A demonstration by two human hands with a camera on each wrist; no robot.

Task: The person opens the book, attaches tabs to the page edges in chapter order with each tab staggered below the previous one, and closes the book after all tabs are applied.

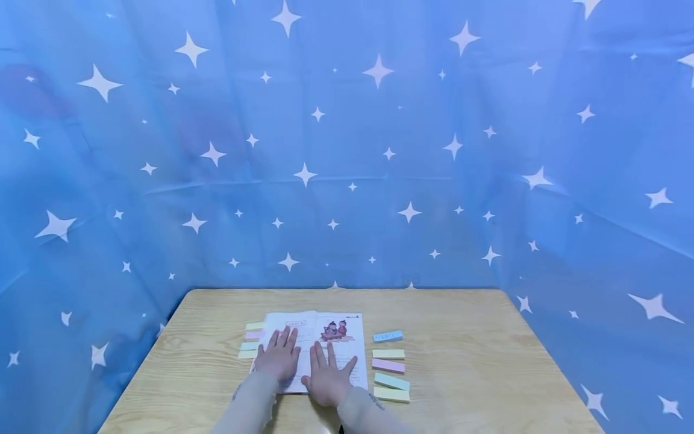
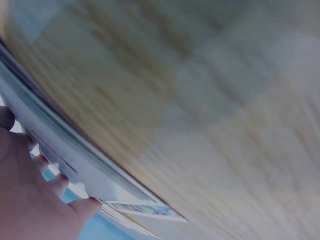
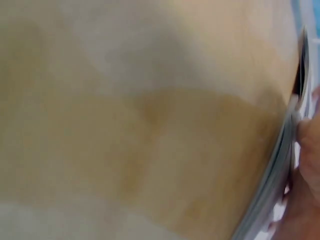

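An open book [image 1: 303, 384] lies on the wooden table, with a colour drawing of two figures on its right page. My left hand [image 1: 278, 355] rests on the left page, its fingers spread and pointing away from me. On the lower part of the right page my right hand [image 1: 328, 377] lies flat, fingers and thumb spread. In the left wrist view the left hand [image 2: 37, 185] touches the pages beside the book's edge. The right wrist view catches only part of the right hand [image 3: 307, 165] against the page edges.
Right of the book, several sticky-note pads [image 1: 388, 365] in blue, yellow, pink and green lie in a column. More coloured tabs [image 1: 249, 345] stick out past the book's left edge. A blue curtain [image 1: 347, 120] with white stars hangs behind the table [image 1: 461, 349].
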